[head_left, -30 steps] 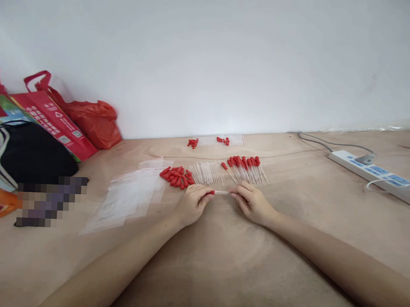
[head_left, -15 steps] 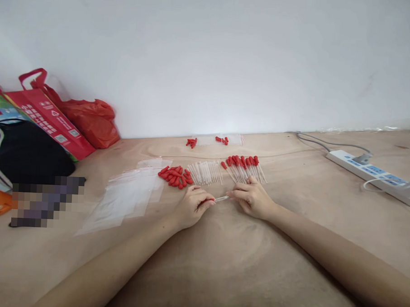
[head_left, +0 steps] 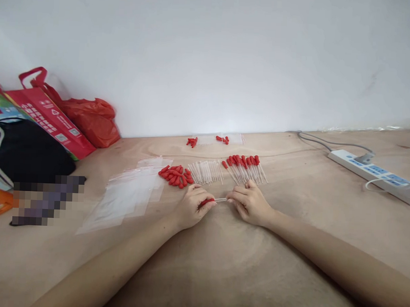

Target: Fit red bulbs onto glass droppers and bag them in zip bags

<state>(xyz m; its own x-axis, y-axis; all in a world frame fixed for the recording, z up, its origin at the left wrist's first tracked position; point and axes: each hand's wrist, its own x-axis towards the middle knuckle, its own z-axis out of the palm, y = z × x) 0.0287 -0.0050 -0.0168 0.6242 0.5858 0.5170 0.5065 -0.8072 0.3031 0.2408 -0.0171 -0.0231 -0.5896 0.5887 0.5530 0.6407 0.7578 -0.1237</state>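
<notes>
My left hand (head_left: 195,207) pinches a red rubber bulb (head_left: 208,201). From that bulb a thin clear tube (head_left: 220,200) runs right to the fingertips of my right hand (head_left: 248,204), which are closed on it. Just behind my left hand lies a pile of loose red bulbs (head_left: 175,175). A row of bare clear tubes (head_left: 206,172) lies right of the pile. Behind my right hand are several tubes topped with red bulbs (head_left: 245,167), side by side.
Clear zip bags (head_left: 130,191) overlap on the wooden table (head_left: 233,272) at left. Smaller red pieces (head_left: 192,142) and a bag lie near the wall. Red bags (head_left: 91,121) and a black bag (head_left: 38,150) stand far left; a power strip (head_left: 370,172) lies right.
More of the red bulb shows between my left fingers. My right hand has shifted slightly left and down, and less of the clear tube shows between the hands.
</notes>
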